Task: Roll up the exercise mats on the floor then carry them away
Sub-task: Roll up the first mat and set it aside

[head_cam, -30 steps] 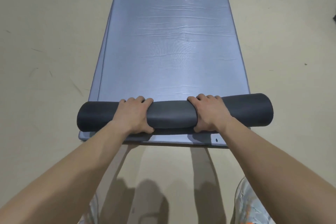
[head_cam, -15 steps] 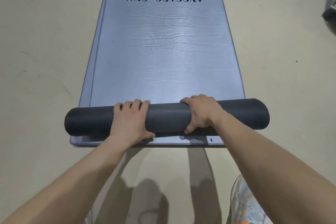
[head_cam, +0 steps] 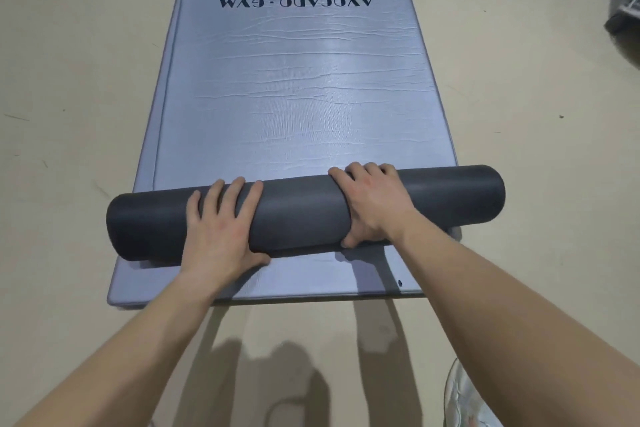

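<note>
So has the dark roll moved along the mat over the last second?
Yes. The dark roll has travelled forward, away from the person: the bare strip of lower mat between it and that mat's near edge is wider now.

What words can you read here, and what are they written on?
"AVOCADO · GYM": big black letters on the grey mat, upside down from this view.
"牛油果健身": small black Chinese characters just beyond those letters on the same mat, also upside down. They are small, so this reading is likely but not certain.
The dark roll shows no writing.
Nothing else in the picture can be read.
</note>
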